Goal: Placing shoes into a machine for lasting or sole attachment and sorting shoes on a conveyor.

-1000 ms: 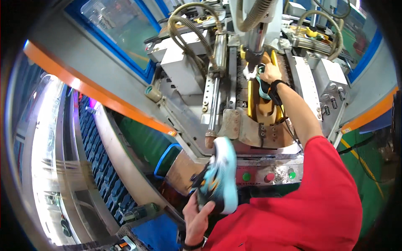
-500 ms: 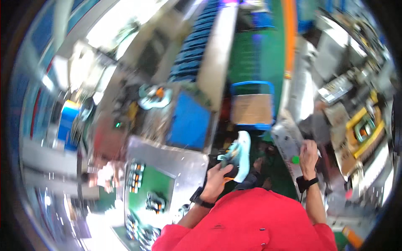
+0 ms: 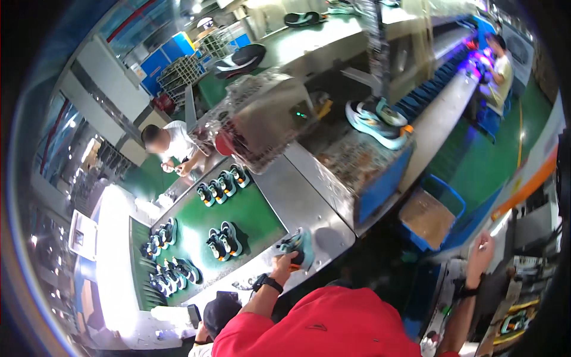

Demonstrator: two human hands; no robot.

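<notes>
My left hand, with a black wristband, grips a teal and black shoe. The shoe rests on the metal ledge beside the green conveyor belt. Pairs of similar shoes lie in rows on the belt. My right hand is raised at the far right, against the edge of a grey machine panel. It is too small and blurred to tell whether its fingers hold anything. My red shirt fills the lower middle.
A blue bin holding a cardboard box stands on the floor between my arms. Two teal shoes sit on a blue-sided machine table. A person in white works at the belt's far side, and another person sits at the top right.
My view swung from the press machine round to the conveyor. My left hand carried the shoe down onto the metal ledge. My right hand came off the machine's upper part and now sits by its panel.
</notes>
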